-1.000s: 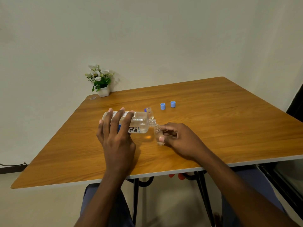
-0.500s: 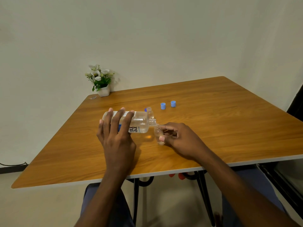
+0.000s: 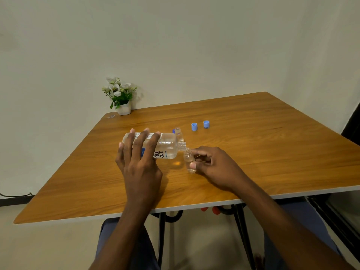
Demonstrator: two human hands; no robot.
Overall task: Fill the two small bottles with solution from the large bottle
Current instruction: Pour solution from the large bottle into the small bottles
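Change: next to none over the last second. The left hand (image 3: 140, 164), large bottle (image 3: 167, 146), small bottle (image 3: 188, 158) and right hand (image 3: 216, 164) all keep the same pose.
Meaning: the pour is probably still running slowly. The first fill looks unfinished, and the level in the small bottle is too faint to read.
Left hand: fingers wrapped over the large bottle, holding it on its side above the table (image 3: 253, 152) with the neck pointing right.
Right hand: thumb and fingers pinch the small bottle, tilted, with its mouth at the large bottle's neck.
Second small bottle (image 3: 177, 131): upright and uncapped, just behind the large bottle's shoulder. It is likely next.
Caps: two light-blue caps (image 3: 194, 126) lie apart on the table beyond the bottles. A dark-blue cap (image 3: 173, 130) peeks out behind the large bottle.
Writing: the label shows "re" over "nu" in dark letters, turned sideways. The small blue word beside it and the fine print on the white panel are unreadable.
Elsewhere: potted flowers (image 3: 120, 98) at the far corner.
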